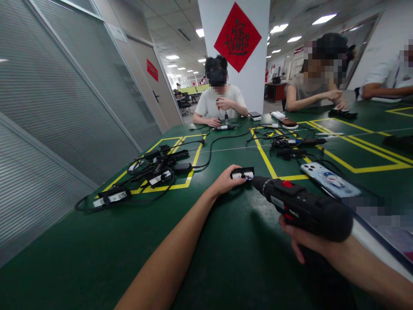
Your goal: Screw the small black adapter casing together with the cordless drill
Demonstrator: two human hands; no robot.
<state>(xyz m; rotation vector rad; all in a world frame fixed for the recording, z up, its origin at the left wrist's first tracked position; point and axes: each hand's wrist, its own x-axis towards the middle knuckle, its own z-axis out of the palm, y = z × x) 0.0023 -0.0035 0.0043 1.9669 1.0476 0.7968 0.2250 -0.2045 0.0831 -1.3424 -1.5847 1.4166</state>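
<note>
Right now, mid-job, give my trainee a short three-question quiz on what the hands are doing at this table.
1. True or false: the left hand is touching the small black adapter on the green table.
2. What does the right hand hold? A) phone B) electric screwdriver C) cable
3. Fill in: the tool's tip points at the ____.

Key:
1. True.
2. B, the electric screwdriver; the phone lies untouched beyond it.
3. Adapter.

green table (pixel 80 241) | white pillar (pixel 258 77) | glass partition (pixel 48 107) | ceiling lights (pixel 324 19)
</note>
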